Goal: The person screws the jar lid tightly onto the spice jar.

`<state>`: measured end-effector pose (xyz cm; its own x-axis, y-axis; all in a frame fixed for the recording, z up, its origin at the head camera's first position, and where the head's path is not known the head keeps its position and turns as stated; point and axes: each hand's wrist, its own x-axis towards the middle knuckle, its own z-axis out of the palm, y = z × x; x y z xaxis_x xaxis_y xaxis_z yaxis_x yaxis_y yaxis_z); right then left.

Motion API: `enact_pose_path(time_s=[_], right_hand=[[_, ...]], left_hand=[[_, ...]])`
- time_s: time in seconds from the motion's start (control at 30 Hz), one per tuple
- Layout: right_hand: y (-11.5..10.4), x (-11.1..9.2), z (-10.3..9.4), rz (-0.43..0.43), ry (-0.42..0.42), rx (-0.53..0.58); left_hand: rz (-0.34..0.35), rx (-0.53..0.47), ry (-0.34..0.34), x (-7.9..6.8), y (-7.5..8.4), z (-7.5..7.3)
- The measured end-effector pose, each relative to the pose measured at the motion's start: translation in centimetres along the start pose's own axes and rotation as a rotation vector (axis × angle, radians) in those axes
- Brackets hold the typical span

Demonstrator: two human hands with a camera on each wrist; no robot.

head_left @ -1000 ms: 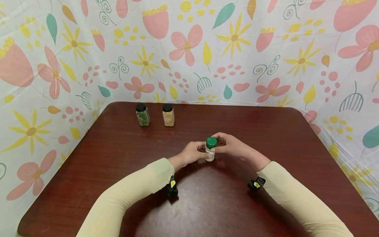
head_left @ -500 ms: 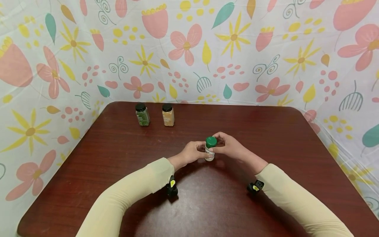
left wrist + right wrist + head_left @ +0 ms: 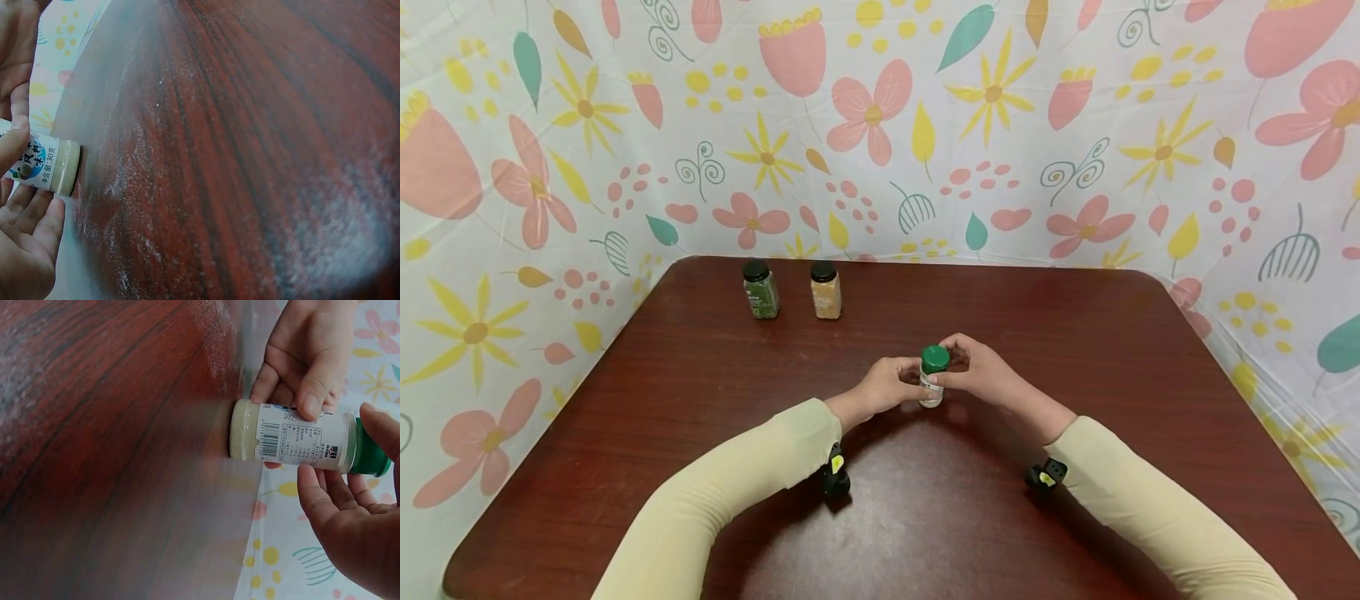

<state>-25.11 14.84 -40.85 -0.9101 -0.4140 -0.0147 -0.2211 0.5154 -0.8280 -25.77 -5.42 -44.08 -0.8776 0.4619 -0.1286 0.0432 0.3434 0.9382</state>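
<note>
A small seasoning bottle (image 3: 932, 392) with a green cap (image 3: 936, 359), white label and pale contents stands upright at mid-table. My left hand (image 3: 886, 387) grips its lower body, with the thumb across the label in the right wrist view. From the other side my right hand (image 3: 988, 371) holds the upper part. In the right wrist view, the right thumb (image 3: 379, 428) lies at the green cap and the fingers curl below the bottle's body. The left wrist view catches the label and base of the bottle (image 3: 47, 164), while its cap is out of frame.
Toward the back left of the brown table (image 3: 1075, 325) stand two black-lidded jars: one with green contents (image 3: 763, 296), one with pale orange contents (image 3: 827, 297). A flower-patterned cloth (image 3: 865, 150) hangs behind. Each wrist carries a small black camera.
My right wrist has dipped slightly and shifted a little left. The bottle and the left hand stay in place, with both hands still on the bottle.
</note>
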Motion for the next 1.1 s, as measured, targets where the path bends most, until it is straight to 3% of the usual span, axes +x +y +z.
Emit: enact_pose_path(time_s=[0.13,0.4,0.53,0.83,1.1], right_hand=[[0.1,0.1,-0.4,-0.008,-0.058,0.036],[0.3,1.0,-2.6,0.012,-0.335,0.151],[0.0,1.2,-3.5,0.028,-0.405,0.128],[-0.3,1.5,-3.8,0.016,-0.45,0.105],[0.0,1.6,-3.3,-0.007,-0.385,0.088]], left_hand=[[-0.007,-0.001,0.002,0.0,0.0,0.0],[-0.019,-0.004,0.007,0.1,0.0,0.1],[-0.027,0.001,0.01,0.1,0.1,0.2],[-0.013,0.018,0.017,0.1,0.1,0.2],[-0.014,0.005,0.019,0.1,0.0,0.1]])
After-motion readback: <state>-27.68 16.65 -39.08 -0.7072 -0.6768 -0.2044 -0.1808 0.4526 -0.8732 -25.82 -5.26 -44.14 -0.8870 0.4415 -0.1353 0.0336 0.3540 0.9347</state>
